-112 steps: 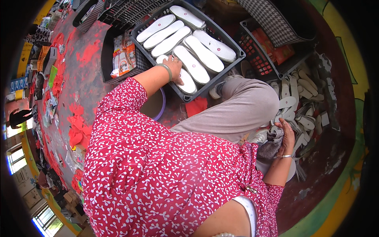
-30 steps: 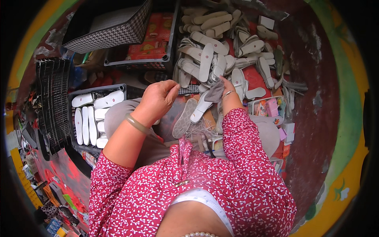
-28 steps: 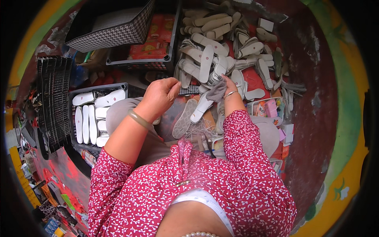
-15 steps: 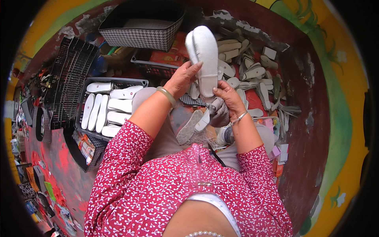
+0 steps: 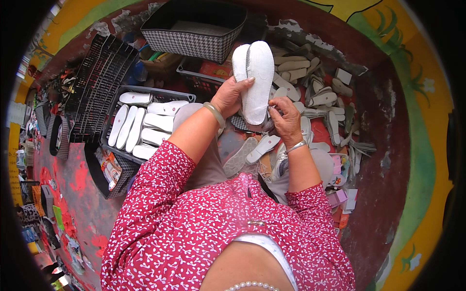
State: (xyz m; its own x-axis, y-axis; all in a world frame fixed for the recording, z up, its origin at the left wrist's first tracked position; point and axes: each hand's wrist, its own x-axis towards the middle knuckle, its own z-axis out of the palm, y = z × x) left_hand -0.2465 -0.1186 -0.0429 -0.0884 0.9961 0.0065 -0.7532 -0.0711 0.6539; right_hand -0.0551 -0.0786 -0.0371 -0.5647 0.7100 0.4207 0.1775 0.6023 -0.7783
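Note:
My left hand (image 5: 230, 98) grips a pair of white insoles (image 5: 258, 82) upright in front of me, thumb across their face. The two soles overlap, one slightly behind the other. At their lower right edge is my right hand (image 5: 287, 121), thumb and fingertips pinched together beside the front sole. What the pinch holds is too small to make out. Part of a grey cloth (image 5: 268, 127) shows below the soles, mostly hidden by the right hand. Beneath, near my lap, lie a loose white insole (image 5: 263, 148) and a clear plastic bag (image 5: 239, 156).
A dark crate (image 5: 121, 153) with rows of white insoles stands at left. Behind are a houndstooth basket (image 5: 194, 43) and a stack of black crates (image 5: 99, 92). A heap of loose insoles (image 5: 323, 99) spreads at right, with small boxes (image 5: 336, 198) nearer my knee.
The pair of insoles has fanned slightly apart and sits a little lower. My right hand has shifted from the bottom to the right edge, and the grey cloth is now mostly hidden.

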